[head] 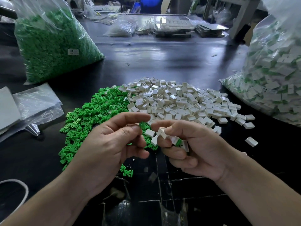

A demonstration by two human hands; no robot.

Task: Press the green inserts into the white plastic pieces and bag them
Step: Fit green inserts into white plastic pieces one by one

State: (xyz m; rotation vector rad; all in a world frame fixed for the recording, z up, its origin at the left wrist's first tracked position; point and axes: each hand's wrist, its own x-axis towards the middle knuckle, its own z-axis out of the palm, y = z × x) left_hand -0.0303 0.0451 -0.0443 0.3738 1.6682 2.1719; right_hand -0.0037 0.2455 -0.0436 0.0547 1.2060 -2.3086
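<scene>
Fingers [167,143] pinch a white piece [162,131] (right hand [200,149]).

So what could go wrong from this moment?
1. The right hand pinches one white piece while more pieces lie in its palm; one may slip out.
2. Some loose white pieces lie close to the bag of finished pieces; an empty one might get mixed in.

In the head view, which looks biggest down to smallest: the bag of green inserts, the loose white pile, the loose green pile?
1. bag of green inserts.
2. loose white pile and loose green pile: alike; left hand hides part of the green, so unranked.
</scene>
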